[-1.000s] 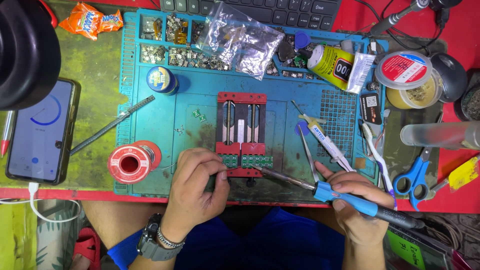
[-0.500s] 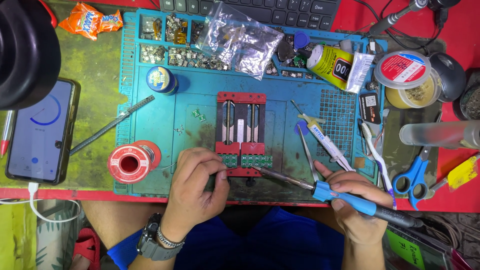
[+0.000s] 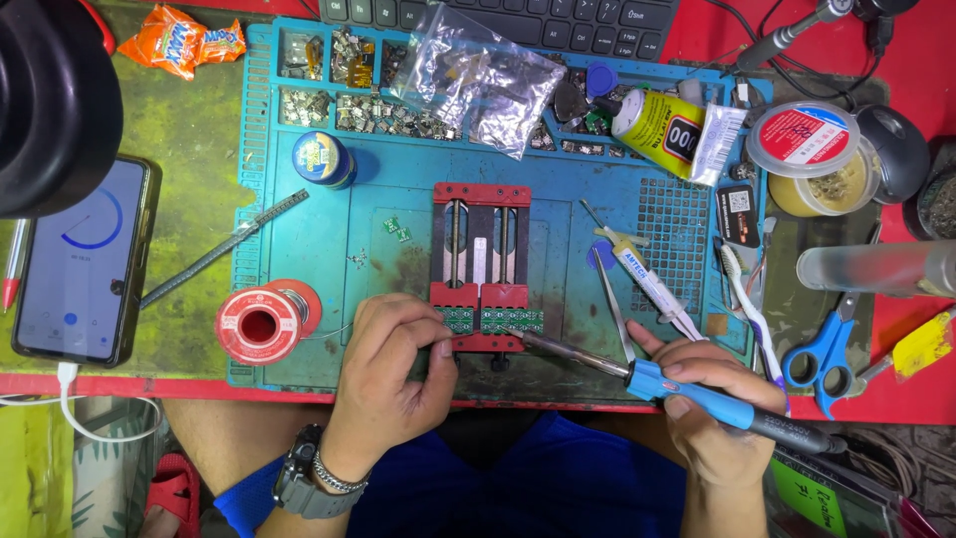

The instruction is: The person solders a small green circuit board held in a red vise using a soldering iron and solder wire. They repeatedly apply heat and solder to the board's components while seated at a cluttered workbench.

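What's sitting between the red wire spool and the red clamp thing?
In the head view, the left hand lies between the red spool and the red clamp, pinching thin wire from the spool.

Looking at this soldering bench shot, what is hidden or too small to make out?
- Head view: the solder wire at the left hand is too thin to trace.
- Iron tip on the green boards: contact too small to judge.
- Soldering iron cord runs off the lower edge.
- Keyboard cut off by the top edge.

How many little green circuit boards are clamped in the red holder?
2. One small green board sits at the left of the red holder's near edge, by the left hand; the other is beside it, at the soldering iron tip. More may be hidden.
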